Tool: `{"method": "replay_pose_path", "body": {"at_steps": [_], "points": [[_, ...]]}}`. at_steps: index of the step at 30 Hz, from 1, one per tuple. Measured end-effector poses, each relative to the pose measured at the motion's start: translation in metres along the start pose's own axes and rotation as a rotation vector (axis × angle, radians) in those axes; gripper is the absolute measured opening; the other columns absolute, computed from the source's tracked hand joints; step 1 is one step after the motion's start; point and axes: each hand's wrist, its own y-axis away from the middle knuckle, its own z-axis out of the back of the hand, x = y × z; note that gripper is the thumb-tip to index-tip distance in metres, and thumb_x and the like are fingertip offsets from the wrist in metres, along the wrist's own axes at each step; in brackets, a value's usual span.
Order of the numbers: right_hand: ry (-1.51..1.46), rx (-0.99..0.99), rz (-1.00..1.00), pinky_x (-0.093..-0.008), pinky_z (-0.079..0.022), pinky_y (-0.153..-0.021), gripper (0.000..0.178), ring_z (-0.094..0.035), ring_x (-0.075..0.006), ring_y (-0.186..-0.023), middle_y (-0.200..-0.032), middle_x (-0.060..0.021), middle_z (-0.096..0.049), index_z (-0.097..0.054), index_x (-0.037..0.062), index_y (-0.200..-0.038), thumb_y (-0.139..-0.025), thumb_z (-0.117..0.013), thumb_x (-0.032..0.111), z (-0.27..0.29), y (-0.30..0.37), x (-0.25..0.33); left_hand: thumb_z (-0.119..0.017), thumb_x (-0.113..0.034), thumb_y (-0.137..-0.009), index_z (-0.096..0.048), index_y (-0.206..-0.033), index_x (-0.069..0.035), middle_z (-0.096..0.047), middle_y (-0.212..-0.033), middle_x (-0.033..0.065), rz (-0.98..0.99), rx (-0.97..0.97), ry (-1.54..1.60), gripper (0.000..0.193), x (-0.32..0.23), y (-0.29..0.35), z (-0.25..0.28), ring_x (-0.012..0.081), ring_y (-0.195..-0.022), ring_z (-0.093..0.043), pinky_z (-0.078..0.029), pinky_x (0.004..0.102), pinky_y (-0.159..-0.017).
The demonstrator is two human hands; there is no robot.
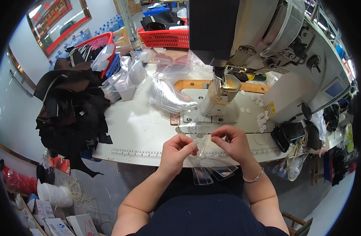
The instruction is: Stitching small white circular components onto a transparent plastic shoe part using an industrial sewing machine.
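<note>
Clear plastic strips [206, 167] are pinched by left hand [178, 151] and right hand [231, 141] off the tabletop [137, 129] front edge, so slick pieces could easily get dropped.

Worn on the head, looking steeply down over the near edge of the white sewing table [137, 129], close, fisheye-bent at the rim.

Bare forearms, no sleeves visible. Thin silver bangle [254, 177] on right wrist. Dark navy garment [204, 214] covering torso and lap.
</note>
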Motion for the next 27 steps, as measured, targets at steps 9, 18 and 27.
{"method": "replay_pose_path", "body": {"at_steps": [9,18,27], "points": [[0.303,-0.399,0.730,-0.0215,-0.044,-0.056,0.025,-0.054,-0.0113,-0.067,-0.088,-0.0060,-0.057,-0.062,0.0067,-0.089,-0.067,-0.070,-0.001,-0.011,-0.020,-0.006,-0.060,0.000,-0.078,-0.054,-0.080,0.001,-0.060,-0.071,0.0090,0.000,0.040,-0.077,0.007,-0.001,-0.002,-0.008,0.0136,-0.064,-0.056,-0.047,0.0246,-0.062],[0.770,-0.596,1.077,-0.0278,-0.047,-0.056,0.026,-0.058,-0.0194,-0.069,-0.089,-0.0030,-0.063,-0.065,0.0090,-0.084,-0.060,-0.065,0.000,0.025,-0.011,0.015,-0.063,-0.003,-0.076,-0.056,-0.077,0.000,-0.060,-0.071,0.0066,0.030,0.142,-0.098,0.008,-0.013,-0.020,-0.023,0.0108,-0.064,-0.057,-0.046,0.0229,-0.062],[0.935,-0.714,1.099,-0.0282,-0.046,-0.064,0.023,-0.061,-0.0183,-0.083,-0.092,-0.0011,-0.063,-0.066,0.0098,-0.085,-0.063,-0.062,0.002,0.055,-0.032,0.030,-0.062,-0.003,-0.076,-0.054,-0.076,0.000,-0.060,-0.071,0.0086,0.128,0.278,-0.037,0.008,-0.038,-0.072,-0.035,0.0124,-0.063,-0.056,-0.046,0.0243,-0.060]]}}
